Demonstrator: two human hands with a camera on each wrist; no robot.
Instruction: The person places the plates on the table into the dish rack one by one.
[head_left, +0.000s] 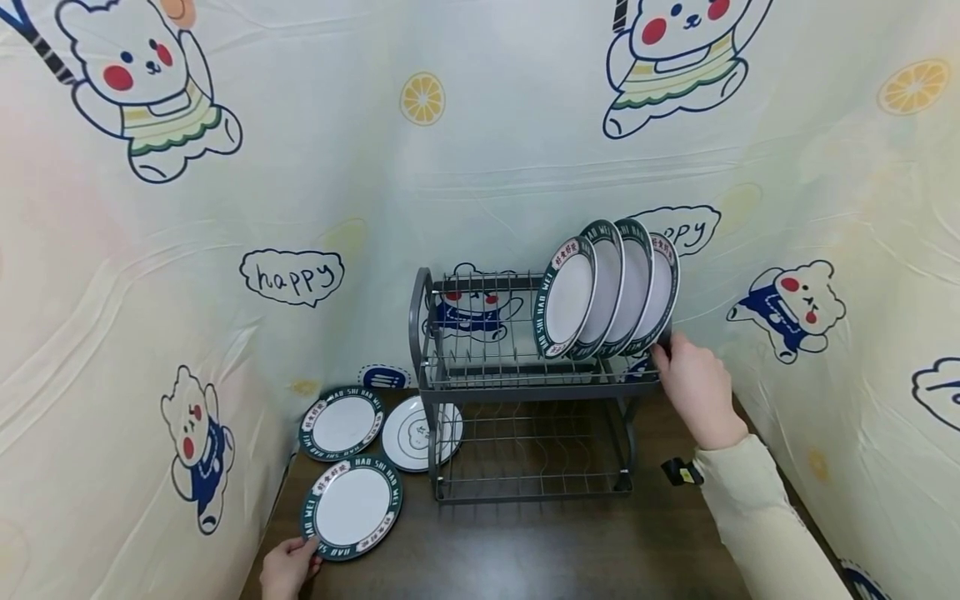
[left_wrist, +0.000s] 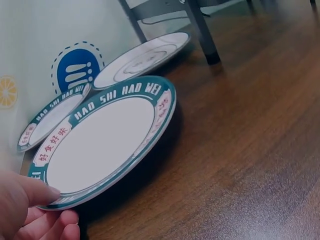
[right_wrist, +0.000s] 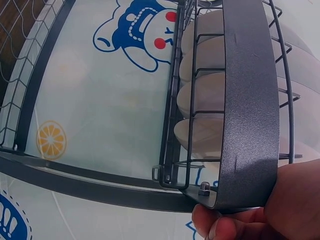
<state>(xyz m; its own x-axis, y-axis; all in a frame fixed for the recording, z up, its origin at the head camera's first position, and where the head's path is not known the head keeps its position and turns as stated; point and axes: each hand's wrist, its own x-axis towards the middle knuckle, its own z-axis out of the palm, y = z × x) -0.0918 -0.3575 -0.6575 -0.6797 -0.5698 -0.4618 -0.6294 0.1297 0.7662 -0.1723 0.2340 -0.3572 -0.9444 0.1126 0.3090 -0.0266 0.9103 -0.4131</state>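
Observation:
Between the thumb and fingers of my left hand [head_left: 288,568] is the near rim of a green-rimmed white plate [head_left: 354,507]. The left wrist view shows that plate [left_wrist: 105,142] tilted, its near edge raised off the table. My right hand [head_left: 697,390] holds the right end of a dark two-tier dish rack [head_left: 525,393]. In the right wrist view its fingers [right_wrist: 227,227] curl round the rack's flat side frame [right_wrist: 250,110]. Several green-rimmed plates [head_left: 567,304] stand on edge in the right part of the upper tier.
Behind the held plate, another green-rimmed plate [head_left: 343,423] lies at the left edge of the brown table [head_left: 525,550]. A white plate with a line drawing [head_left: 408,435] lies partly behind the rack's left leg. Printed cloth [head_left: 480,125] encloses the back and sides.

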